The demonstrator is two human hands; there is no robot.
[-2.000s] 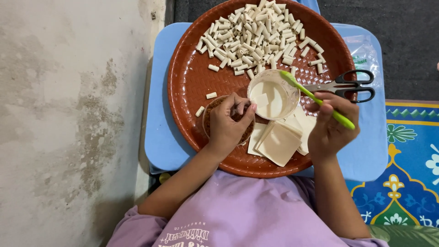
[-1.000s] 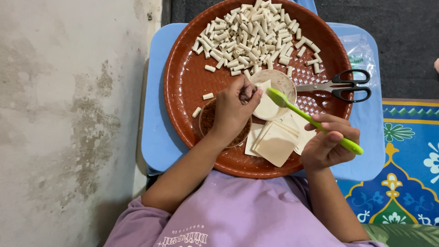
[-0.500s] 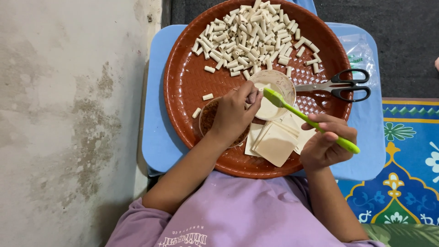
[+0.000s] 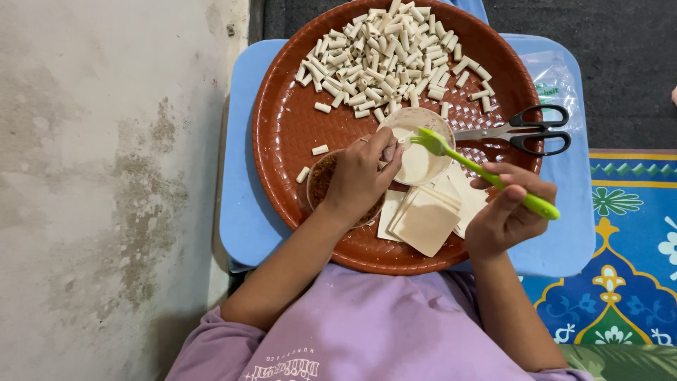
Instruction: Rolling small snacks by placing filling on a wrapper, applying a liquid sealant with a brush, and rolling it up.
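The green fork [image 4: 486, 173] has swung round over the last couple of seconds: earlier it pointed up and away over the tray, and now its tines sit at the rim of the small cup of pale paste [image 4: 417, 148], near the middle of the round brown tray [image 4: 282, 134]. The right hand [image 4: 509, 212] holds the fork by its handle, fingers wrapped round the lower end, out over the tray's right-hand edge. It has moved hardly at all; the fork has simply tilted in.

The left hand [image 4: 360, 180] has crept from the dish of brown filling [image 4: 321, 180] toward the cup. Its fingertips now pinch something small and pale against the cup's near rim, right beside the fork tines. What it pinches is too small to make out. I'd judge that hand and fork are meeting at the paste to work on one little piece together.

Just below the cup, a fanned stack of square cream wrappers [image 4: 427, 219] lies at the tray's near edge, unchanged. A heap of short rolled pieces [image 4: 388, 53] fills the far half, with a few strays on the left. Black-handled scissors [image 4: 525, 132] rest across the right rim. The tray sits on a light blue stool [image 4: 240, 176].
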